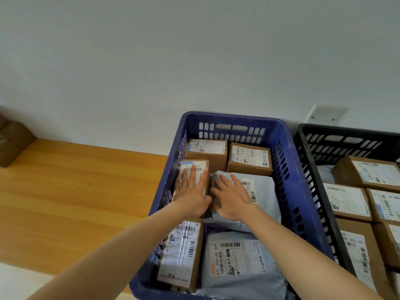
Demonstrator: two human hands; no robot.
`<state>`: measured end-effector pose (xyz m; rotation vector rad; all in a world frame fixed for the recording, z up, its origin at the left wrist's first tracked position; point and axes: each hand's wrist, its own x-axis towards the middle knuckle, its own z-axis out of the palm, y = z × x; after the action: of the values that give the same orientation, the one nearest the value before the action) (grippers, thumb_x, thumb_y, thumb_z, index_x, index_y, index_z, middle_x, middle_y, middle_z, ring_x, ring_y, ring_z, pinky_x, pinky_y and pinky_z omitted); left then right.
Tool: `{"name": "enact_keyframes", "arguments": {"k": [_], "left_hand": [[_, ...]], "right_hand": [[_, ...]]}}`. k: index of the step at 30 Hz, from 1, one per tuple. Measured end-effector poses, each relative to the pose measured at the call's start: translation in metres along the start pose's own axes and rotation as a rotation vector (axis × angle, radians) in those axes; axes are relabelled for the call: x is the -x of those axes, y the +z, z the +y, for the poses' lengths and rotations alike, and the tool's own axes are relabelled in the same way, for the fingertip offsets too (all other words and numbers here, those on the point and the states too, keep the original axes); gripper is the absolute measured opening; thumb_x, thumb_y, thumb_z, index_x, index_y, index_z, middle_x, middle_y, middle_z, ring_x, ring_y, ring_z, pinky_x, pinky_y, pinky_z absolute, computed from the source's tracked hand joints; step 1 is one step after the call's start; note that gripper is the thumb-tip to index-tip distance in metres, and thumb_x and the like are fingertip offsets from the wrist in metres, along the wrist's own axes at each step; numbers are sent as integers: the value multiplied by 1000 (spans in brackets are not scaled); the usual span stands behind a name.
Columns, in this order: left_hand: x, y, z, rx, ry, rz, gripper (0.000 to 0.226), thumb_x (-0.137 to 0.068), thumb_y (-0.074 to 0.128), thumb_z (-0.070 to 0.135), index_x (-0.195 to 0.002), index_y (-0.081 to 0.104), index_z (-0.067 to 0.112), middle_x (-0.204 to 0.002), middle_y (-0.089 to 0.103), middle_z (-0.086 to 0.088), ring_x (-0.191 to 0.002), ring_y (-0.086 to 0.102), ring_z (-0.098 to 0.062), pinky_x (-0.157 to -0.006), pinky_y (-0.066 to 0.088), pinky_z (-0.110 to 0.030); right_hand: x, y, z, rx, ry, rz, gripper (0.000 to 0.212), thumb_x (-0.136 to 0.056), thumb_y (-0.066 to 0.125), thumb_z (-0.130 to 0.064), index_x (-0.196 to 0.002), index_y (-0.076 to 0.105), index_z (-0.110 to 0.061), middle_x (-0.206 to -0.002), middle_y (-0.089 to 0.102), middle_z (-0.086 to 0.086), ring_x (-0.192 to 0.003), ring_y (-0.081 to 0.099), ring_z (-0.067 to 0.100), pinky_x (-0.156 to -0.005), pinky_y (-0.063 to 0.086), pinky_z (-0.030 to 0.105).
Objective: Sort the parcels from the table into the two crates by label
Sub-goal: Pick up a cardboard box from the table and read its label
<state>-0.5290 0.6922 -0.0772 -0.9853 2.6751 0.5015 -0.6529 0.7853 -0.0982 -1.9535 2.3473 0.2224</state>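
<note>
Both hands lay flat, fingers spread, inside the blue crate (233,118). The left hand (191,191) pressed a box (194,164) by the crate's left wall. The right hand (231,198) pressed a grey bag (262,191) just beside it. This looked like settling parcels into place. Next, the hands would need to lift out and reach to the table (75,191), where one brown lump (13,144) sat at the far left edge. The blue crate held four boxes and two grey bags. The black crate (346,129) showed at least five boxes.
</note>
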Motion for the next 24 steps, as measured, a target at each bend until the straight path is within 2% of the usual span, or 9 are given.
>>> {"name": "enact_keyframes", "arguments": {"k": [3,7,11,14,17,19,21,22,24], "left_hand": [[-2,3,1,2,-6,0,80,-95,36,42,-148,-24,34,-154,-35,-8,-141,-32,-32,-117,-13,-50],[0,7,1,26,-28,12,94,-89,51,42,-145,-25,41,-151,-40,-8,-137,-35,-41,-116,-10,-54],[7,17,4,-32,-23,5,105,-85,56,41,-144,-30,35,-146,-45,-12,-134,-39,-42,-112,-17,-54],[3,17,4,-14,-21,0,100,-88,53,40,-145,-29,35,-149,-42,-11,-135,-38,-39,-111,-17,-54],[-6,12,9,47,-19,32,81,-91,48,44,-149,-9,45,-155,-31,-8,-137,-33,-45,-110,-16,-59],[-6,8,16,54,-38,103,74,-92,49,39,-148,2,50,-159,-18,-7,-139,-21,-50,-113,-3,-62],[-5,6,19,38,-85,243,83,-90,55,36,-148,-3,48,-159,-3,-7,-140,4,-50,-110,21,-60],[-6,4,18,42,-121,296,89,-88,59,39,-149,-6,44,-159,1,-8,-138,13,-47,-109,27,-57],[-7,4,14,42,-173,316,94,-84,60,50,-151,-4,35,-159,1,-8,-135,20,-42,-109,29,-53]], "right_hand": [[3,-1,2,-9,13,1,47,-96,35,-43,-138,41,-24,-159,18,6,-148,8,24,-118,-2,48],[7,-5,5,15,21,1,49,-95,36,-44,-139,40,-24,-157,21,5,-148,9,25,-118,-1,51],[6,-9,3,17,29,8,50,-95,37,-42,-140,39,-21,-157,22,5,-148,10,25,-118,-2,50],[4,-8,-1,16,38,-8,52,-94,38,-42,-142,37,-21,-158,21,5,-148,9,25,-119,-3,50],[4,-5,-1,18,41,8,57,-92,38,-44,-144,36,-21,-160,18,5,-148,9,24,-119,-4,50],[4,-5,-1,35,33,24,57,-92,37,-44,-144,36,-21,-160,18,5,-148,11,24,-119,-5,49],[3,-7,0,55,24,14,53,-92,34,-43,-140,42,-23,-158,22,4,-146,13,26,-118,-7,50],[2,-8,0,68,19,1,51,-93,33,-43,-139,44,-24,-158,22,4,-146,14,27,-118,-8,50],[-2,-8,0,116,12,-43,51,-94,29,-44,-139,46,-27,-158,20,5,-145,10,27,-118,-10,50]]}}
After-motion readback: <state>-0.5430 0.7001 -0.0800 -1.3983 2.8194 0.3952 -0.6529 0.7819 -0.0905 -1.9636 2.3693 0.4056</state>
